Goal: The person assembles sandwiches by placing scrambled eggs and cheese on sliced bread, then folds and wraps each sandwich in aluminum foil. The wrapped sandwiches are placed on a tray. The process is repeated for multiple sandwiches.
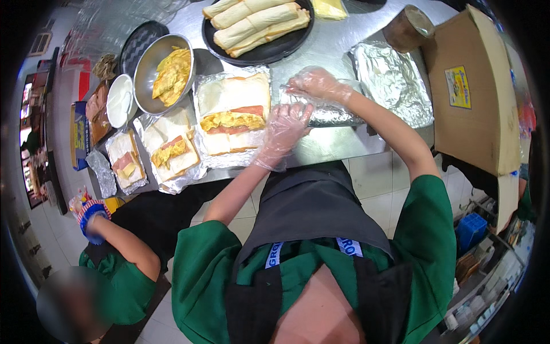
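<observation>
Both my hands wear clear plastic gloves and are on a foil-wrapped roll (333,116) near the table's front edge. My left hand (287,129) presses the roll's near left end with its fingertips. My right hand (320,84) lies across the roll's far left part, fingers curled on the foil. To the left, bread slices with egg and ham (234,122) lie on a foil sheet. Beyond my hands, a black plate (262,58) holds several rolled pieces of bread. Smaller egg-and-bread portions (172,150) rest on foil farther left.
A steel bowl (139,79) of cooked egg and a white bowl (121,101) stand at the left. Foil sheets (393,81), a metal can (408,29) and a cardboard box (472,90) are at the right. A co-worker in green is at lower left.
</observation>
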Motion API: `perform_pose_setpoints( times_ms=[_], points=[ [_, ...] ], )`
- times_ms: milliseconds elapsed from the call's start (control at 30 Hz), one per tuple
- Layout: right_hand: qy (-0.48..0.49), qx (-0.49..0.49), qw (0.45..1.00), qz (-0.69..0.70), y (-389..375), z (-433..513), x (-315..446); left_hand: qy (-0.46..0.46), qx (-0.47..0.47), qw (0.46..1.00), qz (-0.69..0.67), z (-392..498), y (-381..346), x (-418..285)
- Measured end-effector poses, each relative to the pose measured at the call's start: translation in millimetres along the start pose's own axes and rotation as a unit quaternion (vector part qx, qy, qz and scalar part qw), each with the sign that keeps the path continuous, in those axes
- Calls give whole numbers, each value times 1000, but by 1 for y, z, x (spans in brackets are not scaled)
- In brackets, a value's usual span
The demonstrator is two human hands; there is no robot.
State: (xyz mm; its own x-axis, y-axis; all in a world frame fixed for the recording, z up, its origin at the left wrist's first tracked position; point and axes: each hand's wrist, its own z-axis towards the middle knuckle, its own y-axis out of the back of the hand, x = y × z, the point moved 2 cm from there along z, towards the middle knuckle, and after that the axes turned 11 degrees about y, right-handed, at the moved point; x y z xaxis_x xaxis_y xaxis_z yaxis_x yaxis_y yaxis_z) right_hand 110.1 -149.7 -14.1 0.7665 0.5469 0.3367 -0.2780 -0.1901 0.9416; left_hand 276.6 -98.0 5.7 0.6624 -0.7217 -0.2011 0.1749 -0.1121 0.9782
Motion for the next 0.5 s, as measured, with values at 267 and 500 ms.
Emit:
perform_pose_setpoints(
  times_ms=[267, 500],
  points=[
    [-236, -11, 954, 187, 61, -61, -28, 23, -17, 999, 22, 4, 19, -18],
    [-122, -21, 990, 64, 29, -96, -10, -37, 0, 999, 20, 38, -16, -79]
  ],
)
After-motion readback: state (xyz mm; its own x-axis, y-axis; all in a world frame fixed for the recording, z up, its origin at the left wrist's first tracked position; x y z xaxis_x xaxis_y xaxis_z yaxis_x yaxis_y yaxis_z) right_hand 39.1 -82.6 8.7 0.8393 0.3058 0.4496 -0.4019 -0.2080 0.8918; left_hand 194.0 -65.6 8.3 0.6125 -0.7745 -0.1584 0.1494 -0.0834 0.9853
